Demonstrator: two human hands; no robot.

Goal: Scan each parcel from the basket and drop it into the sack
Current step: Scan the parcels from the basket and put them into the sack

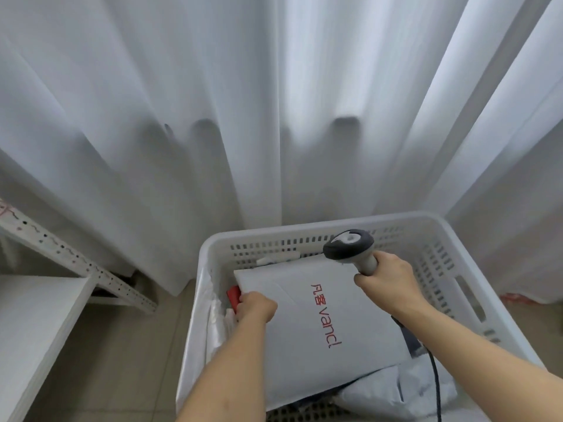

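A large flat parcel (320, 327) in a pale grey-white mailer lies tilted across the inside of a white plastic basket (451, 254), its far corner near the basket's far wall and its near edge low toward the camera. The mailer's surface is smooth and matt, with a faint diagonal crease or flap line crossing its upper half. Red lettering runs lengthwise down the middle: two Chinese characters followed by the Latin letters "vancl". The print reads sideways from this viewpoint.

The left hand (257, 309) grips the parcel's left edge, fingers curled round it, close to the far-left corner. Just beyond that hand a small red object (234, 295) shows at the parcel's edge; what it is cannot be told. The right hand (387, 284) is closed round the light-coloured handle of a barcode scanner (350, 246), whose dark grey head sits above the parcel's far-right corner, facing left and down. A black cable (434, 376) trails from below the right wrist along the forearm toward the bottom of the view.

Under and beside the parcel lie other soft white and grey plastic-wrapped parcels (396, 394), crumpled at the near right and along the left wall. The basket has slotted sides and a handle cut-out on its right wall. It stands on a pale tiled floor (122, 345) before a white curtain (213, 117), with a white perforated metal shelf frame (91, 269) to the left.
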